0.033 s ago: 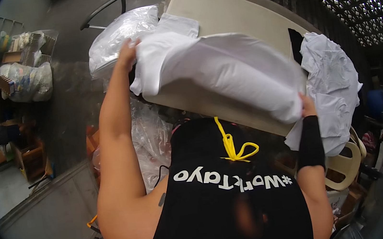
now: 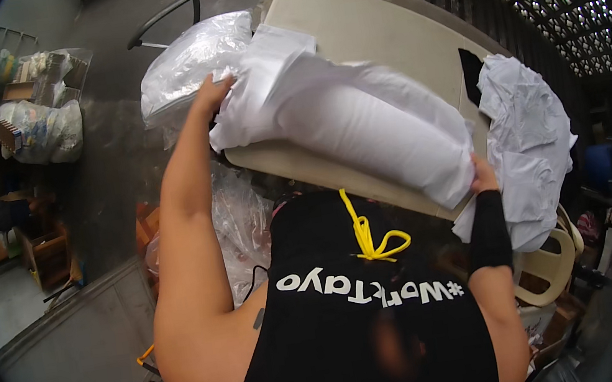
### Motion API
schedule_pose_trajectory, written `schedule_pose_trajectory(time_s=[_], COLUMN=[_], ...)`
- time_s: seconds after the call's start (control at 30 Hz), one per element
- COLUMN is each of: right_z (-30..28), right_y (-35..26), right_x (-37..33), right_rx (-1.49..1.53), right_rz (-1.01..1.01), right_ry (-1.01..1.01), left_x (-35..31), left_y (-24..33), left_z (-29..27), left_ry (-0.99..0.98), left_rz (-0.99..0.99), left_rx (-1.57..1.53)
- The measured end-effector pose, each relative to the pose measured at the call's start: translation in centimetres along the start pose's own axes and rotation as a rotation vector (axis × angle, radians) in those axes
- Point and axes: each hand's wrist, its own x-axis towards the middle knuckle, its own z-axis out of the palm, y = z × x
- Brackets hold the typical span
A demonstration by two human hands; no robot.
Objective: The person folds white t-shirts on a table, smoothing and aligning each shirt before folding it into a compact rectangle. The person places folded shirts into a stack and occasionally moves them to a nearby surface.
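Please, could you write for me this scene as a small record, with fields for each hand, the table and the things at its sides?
left hand: fingers at the left end of a loose white fabric piece; exact grip partly hidden
right hand: fingers holding the fabric's right end
forearm wear: black tight sleeve, right arm
table: beige, smooth-topped table, under the fabric
left side: puffy clear plastic bag
right side: rumpled white fabric pile, black cloth strip beside it

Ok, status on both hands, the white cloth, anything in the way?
Left hand, right hand gripping opposite ends. White cloth loose between them, over beige table. Clear bag beside left hand; white fabric pile beside right.
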Motion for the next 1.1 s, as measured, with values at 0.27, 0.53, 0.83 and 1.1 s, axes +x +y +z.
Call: schedule_pose_trajectory(time_s=[0.27,0.53,0.83,1.1], right_z=[0.7,0.6,0.5,-0.1], right_y=[3.6,3.0,0.1,-22.4], right_x=[-4.7,-3.9,-5.6,-8.4], right_rx=[-0.134,0.011,0.197,0.189], right_rz=[-0.095,-0.195,-0.394,-0.87], right_ry=[-0.246,-0.008,0.006,-0.013], left_x=[4.5,9.8,13.6,17.0], left_y=[-9.2,-4.1,-2.8,14.8], left_z=[4.6,6.3,-2.5,-17.3], left_ry=[-0.061,-0.02,-0.236,0.258], left_rz=[-0.05,0.069,0.024,0.79], left_rx=[-0.085,0.346,-0.316,-0.44])
